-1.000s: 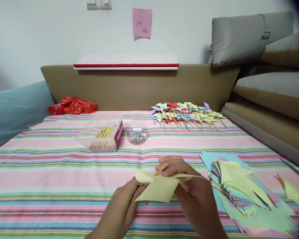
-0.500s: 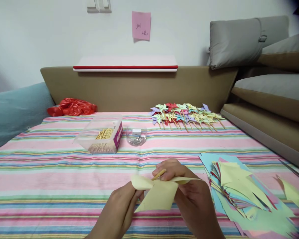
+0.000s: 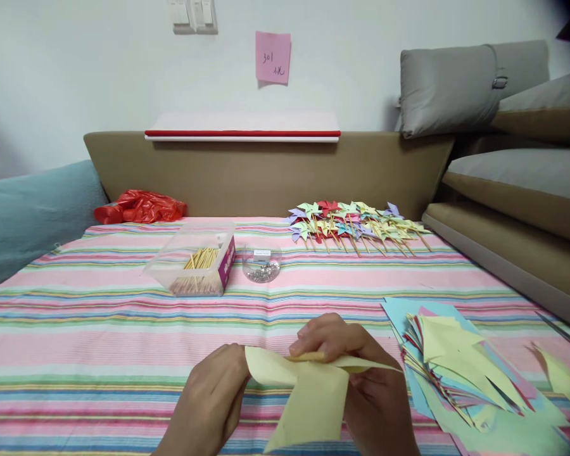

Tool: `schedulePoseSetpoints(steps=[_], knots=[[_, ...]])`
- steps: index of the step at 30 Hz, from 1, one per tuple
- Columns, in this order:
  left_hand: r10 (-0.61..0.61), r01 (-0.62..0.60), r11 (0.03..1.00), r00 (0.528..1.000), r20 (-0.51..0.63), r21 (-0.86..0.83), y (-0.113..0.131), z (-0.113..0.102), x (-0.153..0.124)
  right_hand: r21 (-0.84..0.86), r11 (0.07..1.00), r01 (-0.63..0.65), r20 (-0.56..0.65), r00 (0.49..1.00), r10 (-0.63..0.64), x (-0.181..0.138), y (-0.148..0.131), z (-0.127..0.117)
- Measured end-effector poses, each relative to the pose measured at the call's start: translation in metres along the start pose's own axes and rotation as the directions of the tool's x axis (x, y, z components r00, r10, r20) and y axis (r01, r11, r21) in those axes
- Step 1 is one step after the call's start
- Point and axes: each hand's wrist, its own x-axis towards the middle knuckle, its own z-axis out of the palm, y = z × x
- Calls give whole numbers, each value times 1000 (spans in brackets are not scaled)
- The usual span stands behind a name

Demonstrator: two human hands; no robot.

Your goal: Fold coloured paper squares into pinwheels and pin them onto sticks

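Low in the middle of the head view, both my hands hold a pale yellow cut paper square [image 3: 308,399]. My left hand [image 3: 209,399] pinches its left flap, which curls upward. My right hand [image 3: 361,380] is closed over the paper's top and right side, with a thin wooden stick [image 3: 308,356] under its fingers. The paper hangs over a striped bed cover [image 3: 99,329].
A stack of cut coloured papers [image 3: 460,373] lies at the right. Further back are a clear box of wooden sticks [image 3: 194,266], a small clear dish of pins [image 3: 261,265], a pile of finished pinwheels [image 3: 356,221] and a red plastic bag [image 3: 140,206]. Grey cushions stand at the right.
Both hands and the yellow paper have come lower and nearer in the view. The stick, earlier poking up from my right fingers, now lies flatter under them.
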Motion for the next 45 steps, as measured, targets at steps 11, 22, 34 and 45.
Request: schedulePoseSetpoints(steps=[11,22,34,45], knots=[[45,-44,999,998,48,-18,-10,-9,-8,134,989,-60,-80,994,71,-8,7,5],[-71,85,990,989,126,-112,-6,-10,-1,163,940,-301,-188,925,329,-5,14,3],[-543,665,359,720,433,-655,11,9,13,-51,743,-667,-295,721,626,-5,46,-3],[-746,689,375,621,240,-620,-3,3,16,-362,756,-546,176,756,630,-26,50,43]])
